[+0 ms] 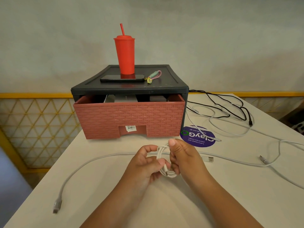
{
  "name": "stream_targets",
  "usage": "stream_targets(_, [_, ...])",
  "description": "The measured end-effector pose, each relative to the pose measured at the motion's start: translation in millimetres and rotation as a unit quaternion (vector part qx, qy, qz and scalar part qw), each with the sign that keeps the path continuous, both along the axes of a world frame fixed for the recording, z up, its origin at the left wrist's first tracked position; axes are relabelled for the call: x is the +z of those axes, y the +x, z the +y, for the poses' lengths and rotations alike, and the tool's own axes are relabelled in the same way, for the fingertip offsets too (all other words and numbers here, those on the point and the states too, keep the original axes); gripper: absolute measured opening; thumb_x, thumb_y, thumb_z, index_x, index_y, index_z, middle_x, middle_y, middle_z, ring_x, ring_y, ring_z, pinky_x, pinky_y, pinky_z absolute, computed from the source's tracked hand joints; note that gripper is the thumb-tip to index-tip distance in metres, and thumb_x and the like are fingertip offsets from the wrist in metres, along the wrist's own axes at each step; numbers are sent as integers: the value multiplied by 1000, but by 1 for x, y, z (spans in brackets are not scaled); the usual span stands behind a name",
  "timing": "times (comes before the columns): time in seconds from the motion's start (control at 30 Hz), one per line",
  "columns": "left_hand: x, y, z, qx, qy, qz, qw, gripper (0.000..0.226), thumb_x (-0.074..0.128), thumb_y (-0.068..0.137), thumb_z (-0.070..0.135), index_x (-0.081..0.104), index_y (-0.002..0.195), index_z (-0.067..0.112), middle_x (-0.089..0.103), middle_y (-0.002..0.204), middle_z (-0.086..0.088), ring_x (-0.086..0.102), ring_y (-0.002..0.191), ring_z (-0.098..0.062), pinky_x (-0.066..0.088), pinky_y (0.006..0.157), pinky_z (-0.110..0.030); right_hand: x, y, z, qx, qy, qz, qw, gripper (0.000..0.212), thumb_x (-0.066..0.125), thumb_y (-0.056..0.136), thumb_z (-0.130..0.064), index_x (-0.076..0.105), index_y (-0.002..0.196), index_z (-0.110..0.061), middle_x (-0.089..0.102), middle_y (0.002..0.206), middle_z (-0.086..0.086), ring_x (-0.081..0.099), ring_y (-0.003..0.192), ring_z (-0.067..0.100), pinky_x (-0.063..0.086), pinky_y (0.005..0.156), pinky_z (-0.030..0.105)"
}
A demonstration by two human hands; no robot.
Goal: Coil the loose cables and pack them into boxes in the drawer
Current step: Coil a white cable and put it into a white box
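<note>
Meeting just before the drawer [128,119], left grip [144,163] and right grip [182,155] are both pinching the white coil [170,174], while loose cables [250,123] are lying to the drawer's right.

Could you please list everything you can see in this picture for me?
Drawer unit: one, black, reddish drawer ajar, on table.
Coiled cable: one, white, held in both hands.
Loose cables: several, white or grey, on table, both sides.
Tangled cable: one, black, right of unit.
Tumbler: one, red, atop unit.
Phone: one, black, atop unit.
Keychain strap: one, green-pink, beside phone.
Sticker: one, purple, on table.
Left hand, right hand: gripping the coil.
</note>
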State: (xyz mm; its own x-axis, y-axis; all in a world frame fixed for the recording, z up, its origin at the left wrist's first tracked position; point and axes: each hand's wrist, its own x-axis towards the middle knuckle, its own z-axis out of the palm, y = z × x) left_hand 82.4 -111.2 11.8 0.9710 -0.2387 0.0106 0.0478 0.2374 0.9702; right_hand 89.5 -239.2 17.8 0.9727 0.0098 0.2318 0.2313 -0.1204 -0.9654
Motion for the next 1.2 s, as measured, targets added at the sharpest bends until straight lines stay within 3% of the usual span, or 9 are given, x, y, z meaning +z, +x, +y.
stream_targets(0.13, [5,-5,1,-85,-37,36,995,24,52,66,7,55,89,10,56,56,-5,56,56,-15,46,55,-21,-2,0,0,-1,12,2,1000,39,47,74,-51,41,60,-15,34,45,-10,32,42,8,29,43,21])
stream_targets(0.33, [2,-3,5,-100,-61,53,992,18,44,58,7,60,61,14,42,47,-8,44,65,-24,34,64,-33,-5,0,4,30,37,4,999,44,58,81,-50,46,60,-13,42,49,2,35,43,11,31,44,23])
stream_targets(0.4, [1,-2,6,-105,-60,55,991,18,44,57,8,61,62,12,42,46,-9,46,67,-25,33,64,-33,-6,0,4,41,14,-7,999,44,56,83,-50,49,59,-14,48,50,12,40,44,16,32,44,23])
stream_targets(0.6, [-3,1,5,-89,-10,86,992,19,63,66,26,57,71,8,58,60,-9,59,60,-19,49,61,-26,-5,-4,3,86,-16,1,996,36,49,78,-44,47,63,-11,51,43,-3,42,40,10,35,45,19])
stream_targets(0.8, [3,-1,5,-81,-58,113,989,41,49,79,36,51,49,7,30,36,-3,49,47,-22,48,64,-29,-9,-3,5,127,-17,23,992,43,52,88,-46,48,69,-7,65,60,9,57,45,20,42,44,23])
stream_targets(0.87, [4,-1,6,-80,-59,115,988,44,45,82,37,49,49,8,23,34,1,43,44,-20,49,61,-25,-9,-3,5,110,-44,15,993,48,50,85,-47,49,71,-1,63,59,2,57,48,21,43,48,27])
stream_targets(0.97, [5,-2,5,-77,-49,109,990,43,44,82,39,49,52,9,22,36,3,40,42,-19,49,63,-25,-6,-4,5,103,-57,8,993,52,49,85,-45,48,74,7,59,53,-9,52,47,14,44,51,29])
stream_targets(1.07, [4,-2,3,-79,-48,112,989,42,45,83,40,48,56,7,25,39,1,47,43,-18,40,78,-34,-5,-5,4,94,-59,5,994,45,48,86,-37,49,74,6,60,52,-9,52,46,13,43,46,22])
stream_targets(1.2, [4,-3,4,-88,-63,122,987,37,45,82,38,46,61,8,28,41,-1,48,45,-19,43,74,-32,-2,-4,4,88,-52,13,995,30,47,94,-19,50,70,0,56,47,-13,46,38,3,40,41,16])
